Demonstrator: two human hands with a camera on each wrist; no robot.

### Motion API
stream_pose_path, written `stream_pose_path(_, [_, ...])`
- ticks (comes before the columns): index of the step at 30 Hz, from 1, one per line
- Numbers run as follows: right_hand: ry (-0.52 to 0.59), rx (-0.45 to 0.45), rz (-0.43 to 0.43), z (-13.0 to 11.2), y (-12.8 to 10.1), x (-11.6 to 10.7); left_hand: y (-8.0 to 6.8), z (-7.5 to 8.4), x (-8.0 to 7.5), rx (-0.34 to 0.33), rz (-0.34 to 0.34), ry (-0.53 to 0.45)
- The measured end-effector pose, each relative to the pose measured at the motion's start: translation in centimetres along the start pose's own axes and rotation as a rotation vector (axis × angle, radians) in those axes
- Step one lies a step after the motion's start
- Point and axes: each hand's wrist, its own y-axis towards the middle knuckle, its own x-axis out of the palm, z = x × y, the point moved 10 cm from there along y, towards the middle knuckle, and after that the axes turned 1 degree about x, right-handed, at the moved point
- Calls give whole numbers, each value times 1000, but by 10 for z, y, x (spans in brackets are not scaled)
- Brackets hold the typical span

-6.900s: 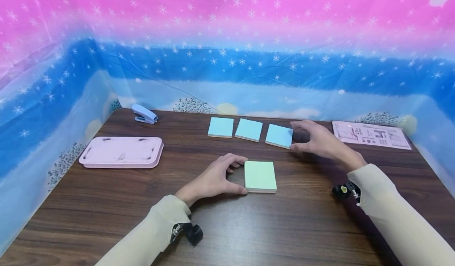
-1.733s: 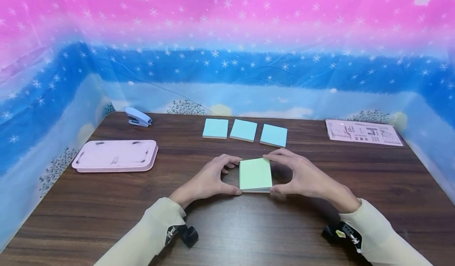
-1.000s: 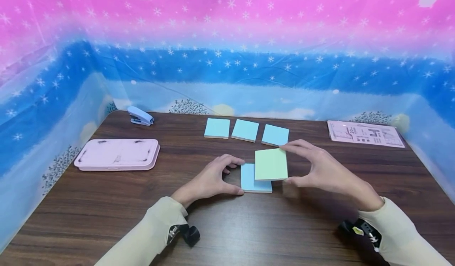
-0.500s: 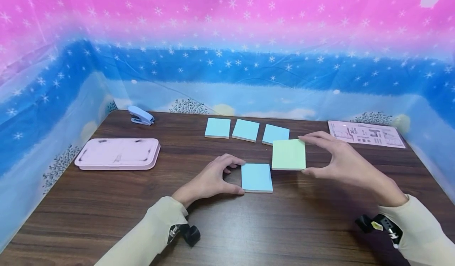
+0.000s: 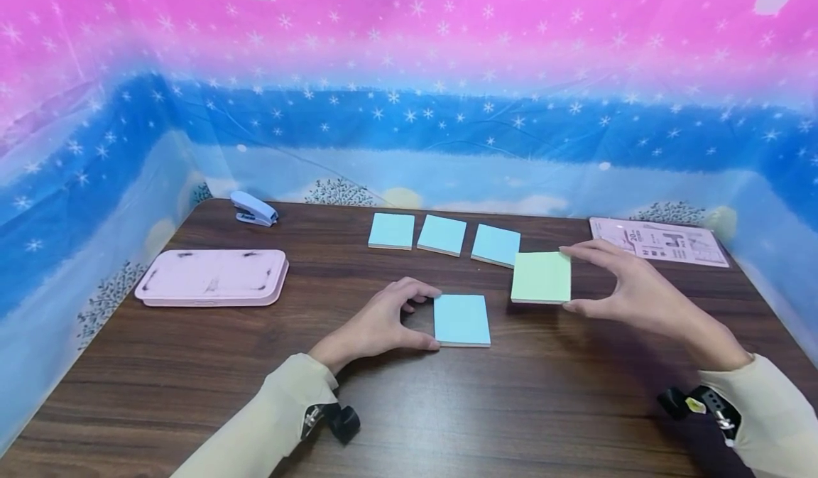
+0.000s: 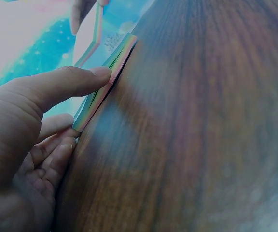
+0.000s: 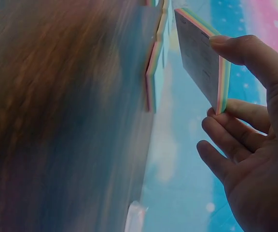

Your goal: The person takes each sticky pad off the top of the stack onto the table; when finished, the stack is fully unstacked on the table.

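My right hand (image 5: 613, 286) pinches a green-topped sticky-note pad (image 5: 541, 277) by its right edge, between thumb and fingers, and holds it just above the table. The right wrist view shows the same green-topped pad (image 7: 201, 63) with striped coloured edges, lifted off the wood. My left hand (image 5: 383, 318) grips the left edge of a blue-topped pad (image 5: 461, 319) lying flat on the table; my thumb (image 6: 66, 82) presses its side. Three blue pads (image 5: 444, 235) lie in a row behind.
A pink lidded tray (image 5: 213, 275) sits at the left, with a blue stapler (image 5: 254, 209) behind it. A printed packet (image 5: 658, 241) lies at the back right. A starry pink and blue sheet walls the brown table (image 5: 192, 364) on three sides.
My right hand lifted the green-topped pad off the stack, baring the blue-topped one, and has carried it right and back toward the row. My left hand has stayed put.
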Motion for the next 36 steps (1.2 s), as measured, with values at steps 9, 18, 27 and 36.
stream_pose_path(9, [-6, 53, -5, 26, -3, 2, -1, 2, -1, 19, -2, -9])
stream_pose_path(18, [-6, 95, -8, 44, -8, 4, -1, 3, -1, 9, 3, -5])
stream_pose_path(27, [-10, 153, -25, 57, -10, 7, -1, 2, -1, 1, -1, -8])
stream_pose_path(36, [-13, 156, -31, 62, -13, 10, 0, 3, -1, 17, 7, -11])
